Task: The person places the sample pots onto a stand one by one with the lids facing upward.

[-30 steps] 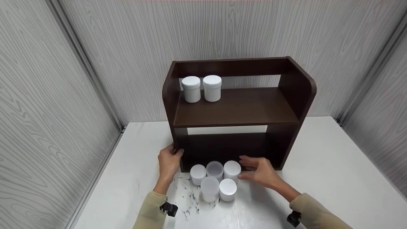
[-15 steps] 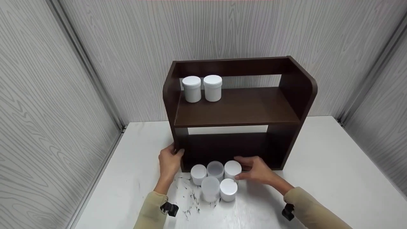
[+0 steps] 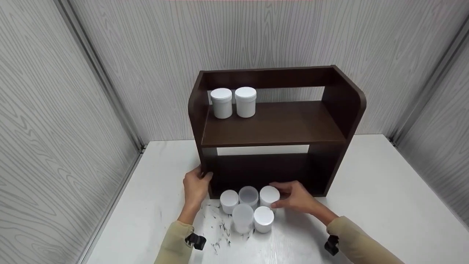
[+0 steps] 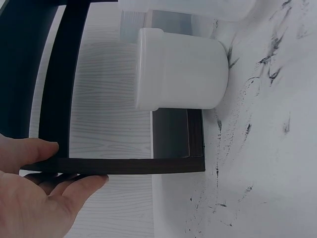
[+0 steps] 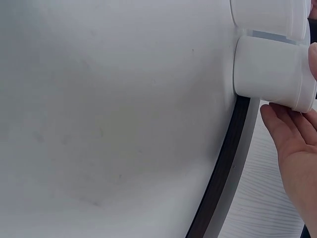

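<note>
My left hand [image 3: 196, 185] grips the lower left side panel [image 4: 129, 166] of a dark brown two-tier shelf, thumb on the inner side and fingers on the outer. My right hand [image 3: 298, 198] holds a white lidded jar [image 3: 269, 194] at its right side, thumb in front and fingers behind. That jar stands upright at the shelf's front edge. Beside it are a translucent open-topped cup [image 3: 248, 195] and another white jar [image 3: 229, 200]. Nearer to me stand a taller translucent cup [image 3: 243, 220] and a white lidded jar [image 3: 263, 219].
Two white lidded jars [image 3: 222, 104] stand at the left of the upper shelf board [image 3: 285, 124]. Dark scuff marks [image 3: 223, 229] lie on the white table [image 3: 161, 205]. Grey wood-grain walls [image 3: 154, 55] rise behind and at both sides.
My right hand has moved left from beside the rear right white jar and taken hold of it. The left hand has stayed on the side panel.
</note>
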Demonstrator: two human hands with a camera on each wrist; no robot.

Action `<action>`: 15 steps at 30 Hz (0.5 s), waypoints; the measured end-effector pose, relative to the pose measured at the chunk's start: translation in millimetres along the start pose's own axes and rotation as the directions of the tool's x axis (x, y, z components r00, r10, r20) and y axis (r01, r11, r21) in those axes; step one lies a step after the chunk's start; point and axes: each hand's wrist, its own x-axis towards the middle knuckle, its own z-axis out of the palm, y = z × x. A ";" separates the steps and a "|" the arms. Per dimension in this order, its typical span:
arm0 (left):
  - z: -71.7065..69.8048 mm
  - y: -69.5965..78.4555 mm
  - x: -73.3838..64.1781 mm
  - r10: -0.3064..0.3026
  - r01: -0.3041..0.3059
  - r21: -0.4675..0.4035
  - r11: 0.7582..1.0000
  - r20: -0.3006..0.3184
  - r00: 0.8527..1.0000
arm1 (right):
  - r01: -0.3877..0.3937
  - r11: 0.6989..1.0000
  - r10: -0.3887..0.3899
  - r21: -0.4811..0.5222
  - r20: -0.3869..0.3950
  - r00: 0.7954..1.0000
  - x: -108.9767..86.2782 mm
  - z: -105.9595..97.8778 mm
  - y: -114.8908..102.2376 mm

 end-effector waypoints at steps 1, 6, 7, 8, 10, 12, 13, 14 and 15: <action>0.2 0.0 0.1 0.001 -0.001 -0.001 1.000 -0.001 1.000 | -0.005 1.000 0.005 0.007 0.000 1.000 -0.8 -0.8 0.3; 0.2 1.0 -0.5 0.000 0.000 0.000 1.000 0.008 1.000 | -0.021 0.998 0.021 0.055 0.009 1.000 -5.0 -3.4 1.1; 0.0 1.4 -0.6 -0.002 0.002 0.001 1.000 0.011 1.000 | -0.023 0.998 0.023 0.065 0.013 1.000 -5.6 -3.6 1.0; -0.2 1.5 -0.7 -0.002 0.002 0.003 1.000 0.013 1.000 | -0.023 0.997 0.022 0.073 0.016 1.000 -6.0 -3.6 1.1; -0.8 1.6 -0.9 0.001 -0.001 0.006 1.000 0.019 1.000 | -0.026 0.996 0.024 0.088 0.022 0.999 -6.5 -3.3 1.4; -1.3 1.3 -0.6 0.001 -0.001 0.005 1.000 0.020 1.000 | -0.026 0.996 0.024 0.088 0.020 1.000 -6.4 -2.8 1.8; -1.5 1.1 -0.5 0.003 -0.003 0.005 1.000 0.020 1.000 | -0.026 0.996 0.024 0.091 0.020 1.000 -6.2 -2.7 2.1; -1.7 1.1 -0.5 0.004 -0.004 0.005 1.000 0.020 1.000 | -0.026 0.995 0.025 0.091 0.019 1.000 -6.1 -2.7 2.4; -1.9 1.0 -0.5 0.005 -0.005 0.006 1.000 0.019 1.000 | -0.027 0.995 0.026 0.093 0.017 1.000 -6.0 -2.8 2.6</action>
